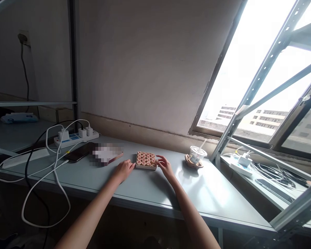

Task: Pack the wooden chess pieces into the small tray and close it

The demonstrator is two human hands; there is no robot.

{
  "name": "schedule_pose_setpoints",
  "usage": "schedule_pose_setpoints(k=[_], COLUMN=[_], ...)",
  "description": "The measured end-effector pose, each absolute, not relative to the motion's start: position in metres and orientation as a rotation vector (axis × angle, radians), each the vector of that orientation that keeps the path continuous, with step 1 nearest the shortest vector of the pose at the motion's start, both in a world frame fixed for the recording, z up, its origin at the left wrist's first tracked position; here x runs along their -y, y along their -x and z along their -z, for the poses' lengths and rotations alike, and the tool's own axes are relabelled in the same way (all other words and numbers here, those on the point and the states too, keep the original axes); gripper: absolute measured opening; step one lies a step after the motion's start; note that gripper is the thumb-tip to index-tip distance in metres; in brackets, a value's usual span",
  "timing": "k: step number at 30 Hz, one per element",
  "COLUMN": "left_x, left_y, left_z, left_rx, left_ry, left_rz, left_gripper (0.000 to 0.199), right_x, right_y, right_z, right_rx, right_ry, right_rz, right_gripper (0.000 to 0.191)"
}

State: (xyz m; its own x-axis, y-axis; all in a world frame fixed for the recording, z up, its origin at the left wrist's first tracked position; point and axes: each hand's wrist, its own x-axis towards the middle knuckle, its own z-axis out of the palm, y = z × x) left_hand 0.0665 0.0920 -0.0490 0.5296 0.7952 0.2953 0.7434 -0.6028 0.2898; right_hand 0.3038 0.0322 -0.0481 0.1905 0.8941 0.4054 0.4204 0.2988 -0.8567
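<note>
In front of me on the grey table lies a small shallow box [146,168] of round wooden Chinese chess pieces [144,159], set in rows with carved characters on top. My right hand [166,166] is at the box's right edge. Its thumb and fingertips are pinched around what looks like one Chinese chess piece [156,162] over the front right corner. Just left of the box, my left hand [124,170] rests on the tabletop with loosely stretched fingers and nothing in it. Its fingertips are close to the box's side.
Left of the box are a pixelated item [106,154], a dark phone [82,153] and a power strip [76,138] with looping white cables [57,166]. A lidded plastic cup [197,154] with a straw stands in a brown holder [194,163] at right, near a metal shelf post [229,129].
</note>
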Motion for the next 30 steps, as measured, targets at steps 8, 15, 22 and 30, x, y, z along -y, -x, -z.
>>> schedule_pose_setpoints(k=[8,15,22,30], left_x=[-0.094,-0.095,-0.103,-0.104], left_y=[-0.066,-0.059,-0.046,-0.031], left_z=[0.053,0.045,0.057,0.041], left_rx=[-1.324,-1.840,-2.053,-1.892], left_ry=[-2.658,-2.484,-2.524,-2.650], left_rz=[-0.625,-1.186,-0.803,-0.400], left_gripper=[0.044,0.029,0.032,0.038], right_x=[-0.026,-0.020,-0.022,-0.022], right_y=[-0.302,-0.300,-0.300,-0.296], right_z=[0.053,0.057,0.056,0.055], right_rx=[1.499,1.594,1.591,1.672], right_ry=[1.409,1.681,1.701,1.691], right_rz=[-0.202,0.076,0.134,0.244], right_gripper=[0.030,0.029,0.034,0.036])
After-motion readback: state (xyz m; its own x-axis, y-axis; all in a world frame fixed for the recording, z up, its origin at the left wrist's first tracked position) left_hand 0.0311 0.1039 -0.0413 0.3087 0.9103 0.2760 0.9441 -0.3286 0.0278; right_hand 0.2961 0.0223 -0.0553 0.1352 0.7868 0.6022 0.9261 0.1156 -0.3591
